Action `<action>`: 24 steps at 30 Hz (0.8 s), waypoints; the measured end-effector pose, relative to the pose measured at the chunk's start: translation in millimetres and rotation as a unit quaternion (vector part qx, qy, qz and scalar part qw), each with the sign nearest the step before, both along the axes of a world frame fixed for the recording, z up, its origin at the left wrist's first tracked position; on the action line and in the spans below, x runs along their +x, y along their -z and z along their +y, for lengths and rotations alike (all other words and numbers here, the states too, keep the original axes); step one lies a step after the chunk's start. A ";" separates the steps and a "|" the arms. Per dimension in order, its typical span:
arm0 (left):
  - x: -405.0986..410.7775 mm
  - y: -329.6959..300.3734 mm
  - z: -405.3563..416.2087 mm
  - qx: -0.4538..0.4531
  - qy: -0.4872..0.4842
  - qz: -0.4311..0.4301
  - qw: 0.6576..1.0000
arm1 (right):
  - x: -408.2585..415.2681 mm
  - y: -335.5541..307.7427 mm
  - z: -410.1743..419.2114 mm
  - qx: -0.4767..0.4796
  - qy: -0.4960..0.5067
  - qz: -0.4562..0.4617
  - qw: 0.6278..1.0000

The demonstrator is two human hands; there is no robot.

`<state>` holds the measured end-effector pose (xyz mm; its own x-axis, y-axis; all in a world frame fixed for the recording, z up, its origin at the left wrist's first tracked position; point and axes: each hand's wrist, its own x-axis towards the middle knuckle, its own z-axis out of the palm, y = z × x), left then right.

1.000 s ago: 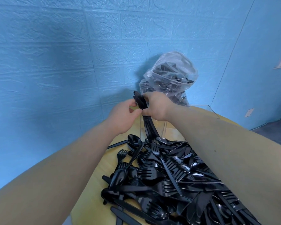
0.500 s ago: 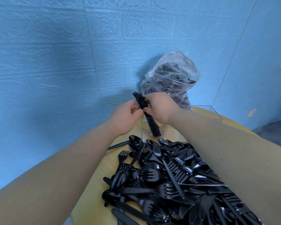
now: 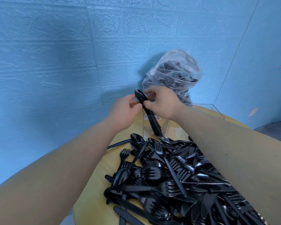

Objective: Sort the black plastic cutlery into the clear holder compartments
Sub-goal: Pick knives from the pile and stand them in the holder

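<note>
Where fingers (image 3: 146, 103) pinch the spoon bundle (image 3: 150, 116), its middle hides.

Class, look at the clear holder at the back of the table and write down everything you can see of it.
The clear holder is a box of transparent, glassy-looking plastic, open at the top, standing upright on the yellow table behind the loose cutlery pile. A see-through divider splits off a left compartment. A bundle of black cutlery stands tilted in that compartment, pinched at its upper part by the left hand and right hand. The rest looks empty.
</note>
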<state>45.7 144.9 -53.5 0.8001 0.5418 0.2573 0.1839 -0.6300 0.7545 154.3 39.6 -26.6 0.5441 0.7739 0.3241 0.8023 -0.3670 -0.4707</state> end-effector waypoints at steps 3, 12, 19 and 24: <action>5.5 -6.9 4.5 -0.007 -0.040 -0.029 0.999 | -1.6 -1.8 2.2 -0.004 -0.001 -0.015 1.000; 15.6 -9.4 10.9 -0.007 -0.056 -0.040 0.998 | -0.6 -3.4 2.1 0.024 0.011 -0.014 1.000; -4.0 -3.6 1.7 -0.014 -0.048 -0.013 0.999 | -3.6 -3.0 -11.4 0.012 0.023 -0.028 0.999; -31.6 -7.6 -19.5 -0.005 -0.042 0.002 0.999 | -26.7 -12.0 -42.6 0.030 0.012 -0.043 0.999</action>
